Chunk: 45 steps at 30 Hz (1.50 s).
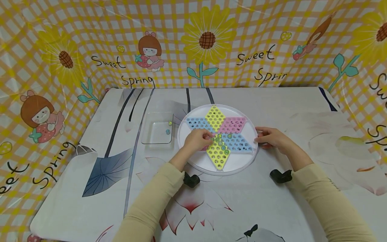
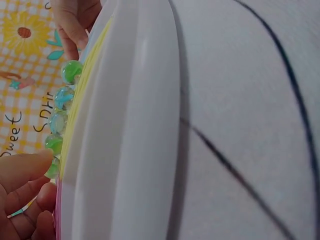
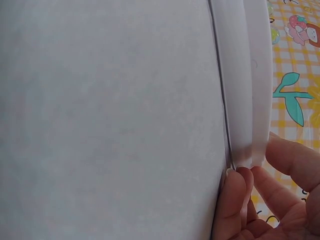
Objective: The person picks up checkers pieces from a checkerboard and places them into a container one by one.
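A round white Chinese checkers board (image 1: pixel 193 163) with a yellow, pink and blue star lies on the table. Over the star's left-middle part, my left hand (image 1: pixel 198 138) has its fingers bent, and in the left wrist view its fingertips are at a green glass marble (image 2: pixel 52 169), partly hidden by a finger. More green and blue marbles (image 2: pixel 63 98) sit in a row along the yellow point. At the board's right edge, my right hand (image 1: pixel 273 138) grips the rim (image 3: pixel 260 100), thumb on one face and fingers on the other.
A clear square box (image 1: pixel 155 136) stands left of the board, holding a blue marble (image 1: pixel 167 131) and a yellowish one (image 1: pixel 170 123). The white table cover (image 1: pixel 251 201) has printed flowers and stems. A yellow checked cloth (image 1: pixel 169 20) hangs behind and at both sides.
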Each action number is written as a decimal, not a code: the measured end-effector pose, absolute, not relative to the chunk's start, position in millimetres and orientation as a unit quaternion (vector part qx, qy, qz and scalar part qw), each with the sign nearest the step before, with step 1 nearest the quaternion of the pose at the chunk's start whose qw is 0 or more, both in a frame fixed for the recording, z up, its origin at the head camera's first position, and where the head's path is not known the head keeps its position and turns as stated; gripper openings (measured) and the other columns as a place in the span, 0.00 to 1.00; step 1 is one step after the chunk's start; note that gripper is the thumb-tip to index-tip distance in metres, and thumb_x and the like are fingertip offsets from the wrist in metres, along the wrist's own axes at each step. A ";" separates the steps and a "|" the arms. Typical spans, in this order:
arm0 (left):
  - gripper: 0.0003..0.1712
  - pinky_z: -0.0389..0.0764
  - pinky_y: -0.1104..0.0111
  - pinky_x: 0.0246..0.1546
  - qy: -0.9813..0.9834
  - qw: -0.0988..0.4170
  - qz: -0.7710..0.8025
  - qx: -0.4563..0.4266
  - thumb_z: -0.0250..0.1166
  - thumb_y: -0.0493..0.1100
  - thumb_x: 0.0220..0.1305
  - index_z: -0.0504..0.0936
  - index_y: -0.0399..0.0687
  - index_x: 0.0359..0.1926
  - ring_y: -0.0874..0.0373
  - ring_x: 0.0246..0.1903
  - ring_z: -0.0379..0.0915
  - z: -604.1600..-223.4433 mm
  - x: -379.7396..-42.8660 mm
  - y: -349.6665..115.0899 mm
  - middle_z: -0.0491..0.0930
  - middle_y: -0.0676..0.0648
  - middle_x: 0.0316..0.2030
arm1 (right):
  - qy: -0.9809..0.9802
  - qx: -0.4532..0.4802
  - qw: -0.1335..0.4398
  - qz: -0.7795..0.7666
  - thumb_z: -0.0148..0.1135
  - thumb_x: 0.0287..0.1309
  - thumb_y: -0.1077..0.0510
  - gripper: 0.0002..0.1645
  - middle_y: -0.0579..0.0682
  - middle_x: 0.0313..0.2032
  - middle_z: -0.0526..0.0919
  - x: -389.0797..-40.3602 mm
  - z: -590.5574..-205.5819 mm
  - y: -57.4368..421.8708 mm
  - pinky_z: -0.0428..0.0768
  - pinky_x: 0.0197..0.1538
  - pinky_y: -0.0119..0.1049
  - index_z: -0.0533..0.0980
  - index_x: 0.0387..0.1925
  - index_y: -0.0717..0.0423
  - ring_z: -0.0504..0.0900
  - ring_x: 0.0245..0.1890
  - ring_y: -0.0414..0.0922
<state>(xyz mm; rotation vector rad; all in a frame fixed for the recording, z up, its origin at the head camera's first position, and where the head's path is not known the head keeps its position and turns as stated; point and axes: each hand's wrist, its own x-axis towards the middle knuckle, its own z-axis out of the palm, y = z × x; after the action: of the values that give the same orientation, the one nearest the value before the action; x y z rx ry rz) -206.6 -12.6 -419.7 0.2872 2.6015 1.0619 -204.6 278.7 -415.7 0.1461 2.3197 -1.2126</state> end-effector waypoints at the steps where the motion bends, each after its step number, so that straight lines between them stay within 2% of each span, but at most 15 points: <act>1: 0.14 0.64 0.76 0.22 0.912 0.158 0.366 0.098 0.66 0.46 0.54 0.81 0.49 0.43 0.64 0.21 0.65 -419.5 -206.3 -12.0 0.73 0.54 0.24 | 0.855 0.055 0.257 -0.447 0.59 0.58 0.56 0.41 0.55 0.43 0.64 -204.6 -415.6 278.6 0.76 0.37 0.28 0.52 0.68 0.60 0.68 0.41 0.48; 8: 0.14 0.62 0.76 0.21 0.919 0.165 0.348 0.082 0.66 0.47 0.55 0.81 0.51 0.43 0.65 0.18 0.66 -419.8 -205.9 -8.4 0.72 0.56 0.23 | 0.854 0.056 0.258 -0.447 0.59 0.58 0.55 0.41 0.55 0.43 0.65 -204.7 -415.2 278.5 0.76 0.37 0.28 0.52 0.68 0.60 0.68 0.41 0.48; 19: 0.13 0.64 0.75 0.25 0.926 0.160 0.335 0.077 0.66 0.48 0.54 0.81 0.51 0.40 0.65 0.21 0.68 -423.4 -207.2 -7.1 0.75 0.56 0.26 | 0.854 0.056 0.258 -0.448 0.59 0.58 0.55 0.41 0.55 0.44 0.65 -203.5 -414.7 278.0 0.76 0.37 0.28 0.52 0.68 0.59 0.68 0.41 0.48; 26: 0.13 0.67 0.76 0.22 0.915 0.158 0.362 0.081 0.66 0.48 0.55 0.81 0.50 0.41 0.65 0.19 0.69 -421.7 -205.7 -10.4 0.75 0.55 0.25 | 0.856 0.055 0.255 -0.445 0.58 0.58 0.56 0.41 0.56 0.44 0.65 -203.7 -414.8 277.6 0.76 0.37 0.28 0.52 0.68 0.60 0.69 0.40 0.47; 34: 0.11 0.68 0.77 0.27 0.897 0.126 0.413 0.099 0.67 0.45 0.54 0.82 0.45 0.38 0.63 0.28 0.68 -417.3 -204.9 -16.4 0.77 0.52 0.28 | 0.856 0.056 0.255 -0.446 0.59 0.58 0.55 0.41 0.55 0.44 0.65 -203.7 -414.7 277.6 0.76 0.37 0.28 0.52 0.68 0.60 0.69 0.40 0.47; 45: 0.11 0.70 0.78 0.25 0.872 0.115 0.461 0.120 0.67 0.43 0.54 0.82 0.43 0.38 0.62 0.29 0.69 -410.5 -204.5 -21.3 0.78 0.50 0.29 | 0.856 0.057 0.258 -0.445 0.58 0.58 0.55 0.41 0.55 0.43 0.64 -203.5 -414.9 277.7 0.76 0.37 0.28 0.52 0.68 0.59 0.68 0.41 0.48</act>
<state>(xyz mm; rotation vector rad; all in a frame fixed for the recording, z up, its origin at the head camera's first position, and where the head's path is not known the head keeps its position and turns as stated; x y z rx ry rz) -204.5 -21.3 -410.5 0.3509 2.5553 1.3508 -203.5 277.7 -414.9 0.1553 2.3204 -1.2081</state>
